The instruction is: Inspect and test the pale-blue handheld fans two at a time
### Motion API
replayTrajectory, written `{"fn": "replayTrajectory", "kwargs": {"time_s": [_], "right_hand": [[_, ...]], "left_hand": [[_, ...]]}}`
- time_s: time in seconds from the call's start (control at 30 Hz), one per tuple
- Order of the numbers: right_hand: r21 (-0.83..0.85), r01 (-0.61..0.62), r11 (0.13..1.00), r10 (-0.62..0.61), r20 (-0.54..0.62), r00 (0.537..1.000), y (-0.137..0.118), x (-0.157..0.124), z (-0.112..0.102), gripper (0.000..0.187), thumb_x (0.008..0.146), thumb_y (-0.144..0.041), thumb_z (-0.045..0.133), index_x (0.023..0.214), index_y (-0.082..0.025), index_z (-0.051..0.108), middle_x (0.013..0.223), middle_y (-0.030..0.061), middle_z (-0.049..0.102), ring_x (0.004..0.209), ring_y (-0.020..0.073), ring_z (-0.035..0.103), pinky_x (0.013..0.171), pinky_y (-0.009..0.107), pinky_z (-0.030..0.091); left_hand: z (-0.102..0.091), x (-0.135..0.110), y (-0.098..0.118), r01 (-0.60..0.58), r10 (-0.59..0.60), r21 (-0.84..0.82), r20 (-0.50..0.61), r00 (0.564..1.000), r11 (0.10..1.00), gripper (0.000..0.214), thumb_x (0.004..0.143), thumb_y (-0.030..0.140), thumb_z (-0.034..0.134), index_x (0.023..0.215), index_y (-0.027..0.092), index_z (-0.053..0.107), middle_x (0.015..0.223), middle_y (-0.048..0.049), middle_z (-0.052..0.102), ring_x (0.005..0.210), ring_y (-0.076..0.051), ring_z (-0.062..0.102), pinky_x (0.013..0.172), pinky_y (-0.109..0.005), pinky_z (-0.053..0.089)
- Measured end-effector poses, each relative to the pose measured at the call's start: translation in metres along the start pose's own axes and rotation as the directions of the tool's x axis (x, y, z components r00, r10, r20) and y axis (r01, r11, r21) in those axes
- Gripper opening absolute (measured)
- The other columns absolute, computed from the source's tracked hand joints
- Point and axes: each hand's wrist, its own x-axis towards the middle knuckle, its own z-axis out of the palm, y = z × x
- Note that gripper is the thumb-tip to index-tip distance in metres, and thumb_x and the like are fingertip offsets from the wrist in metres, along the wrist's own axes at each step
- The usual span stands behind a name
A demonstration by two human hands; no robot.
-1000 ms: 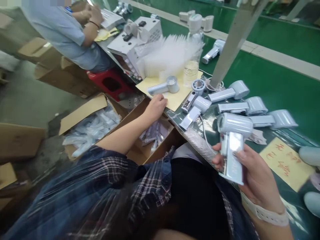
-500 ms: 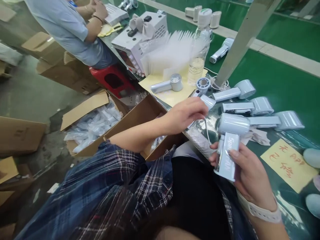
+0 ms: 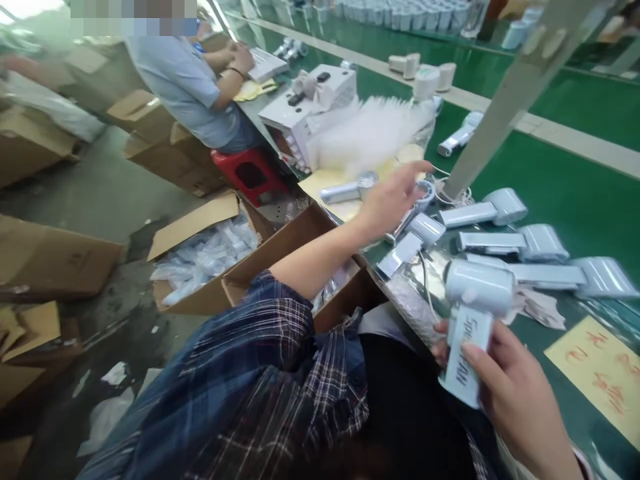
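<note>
— Right hand (image 3: 515, 393) status?
— Closed round a fan (image 3: 473, 313) off the table's (image 3: 565, 180) near edge. Left hand (image 3: 393, 197) open, holding nothing.
— Risk?
— Its reach may knock nearby fans (image 3: 415, 237) off.

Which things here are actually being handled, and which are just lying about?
In hand:
- right hand grips a handheld fan
- left hand reaches over loose fans at the table edge

Lying about:
- row of fans
- stack of clear bags
- yellow note
- open carton
- co-worker's red stool
</note>
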Motion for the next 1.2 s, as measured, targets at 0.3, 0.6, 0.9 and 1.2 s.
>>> {"fn": "replayTrajectory", "kwargs": {"time_s": [0.3,0.6,0.9,1.2], "right_hand": [[0.110,0.016,0.994,-0.002,-0.126,0.992,-0.004,0.002,-0.006,0.056,0.066,-0.060,0.097,0.102,-0.020,0.081,0.084,0.0118,0.081,0.068,0.0253,0.077,0.059,0.030,0.068],[0.136,0.180,0.974,-0.153,-0.190,0.970,0.006,-0.005,-0.011,0.047,0.078,-0.049,0.092,0.110,-0.022,0.069,0.100,0.0097,0.083,0.067,0.0213,0.076,0.056,0.031,0.065],[0.087,0.417,0.905,-0.329,-0.479,0.814,0.006,-0.037,-0.036,0.049,0.082,-0.035,0.087,0.119,-0.027,0.055,0.093,0.0044,0.083,0.064,0.0205,0.074,0.059,0.032,0.060],[-0.250,0.425,0.870,-0.493,-0.439,0.751,0.054,-0.048,-0.057,0.067,0.097,-0.053,0.072,0.155,-0.024,0.054,0.121,0.0145,0.081,0.093,0.0311,0.081,0.084,0.048,0.065]], "left_hand": [[-0.045,-0.008,-0.127,0.357,-0.320,0.207,-0.193,0.928,0.911,0.017,0.095,0.028,0.074,0.109,0.019,0.067,0.117,-0.0128,0.075,0.120,-0.031,0.065,0.114,-0.047,0.048],[-0.070,-0.020,-0.052,-0.044,-0.078,-0.244,-0.469,0.880,0.969,0.044,0.098,0.068,0.068,0.096,0.025,0.058,0.078,0.0024,0.057,0.065,-0.013,0.055,0.063,-0.027,0.048],[0.045,-0.046,0.123,-0.009,0.322,-0.567,0.455,0.830,0.824,0.011,0.107,0.030,0.055,0.100,0.022,0.055,0.091,-0.0001,0.067,0.082,-0.016,0.061,0.079,-0.030,0.047],[0.102,-0.045,0.143,-0.006,0.276,-0.386,0.648,0.710,0.923,0.010,0.100,0.022,0.057,0.098,0.019,0.065,0.097,-0.0076,0.076,0.090,-0.023,0.070,0.078,-0.034,0.051]]}}
